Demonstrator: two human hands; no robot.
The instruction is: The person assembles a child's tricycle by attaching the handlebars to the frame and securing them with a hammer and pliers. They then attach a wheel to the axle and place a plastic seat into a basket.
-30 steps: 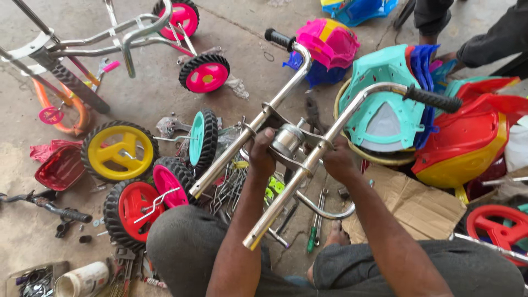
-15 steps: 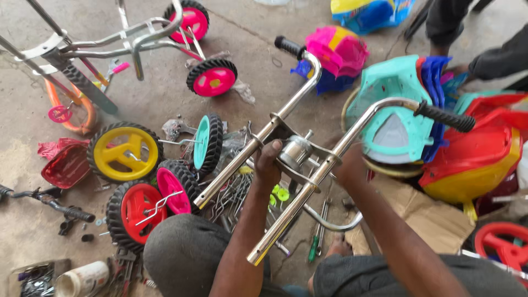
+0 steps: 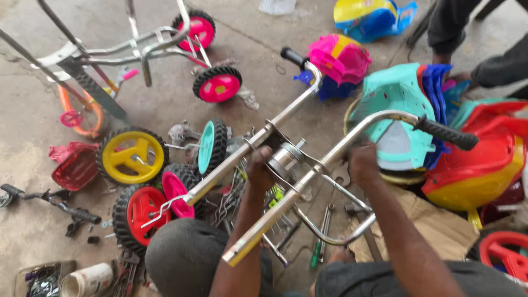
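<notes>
I hold a chrome tricycle handlebar assembly (image 3: 330,157) across my lap: two long tubes with black grips at their far ends and a small metal cylinder (image 3: 283,159) between them. My left hand (image 3: 258,165) is closed on the middle bracket beside that cylinder. My right hand (image 3: 363,162) grips the right tube just below its bend. The tubes' open lower ends point toward my knees.
Loose wheels lie at left: yellow (image 3: 132,155), red (image 3: 140,212), pink (image 3: 176,190), teal (image 3: 212,146). A tricycle frame (image 3: 143,47) with pink wheels stands behind. Stacked plastic seats, teal (image 3: 393,121), pink (image 3: 338,58) and red-yellow (image 3: 478,165), fill the right. Another person's dark sleeve (image 3: 495,66) reaches in.
The handlebar has shifted slightly right in view. My right hand has slid farther up the right tube. My left hand stays by the cylinder.
</notes>
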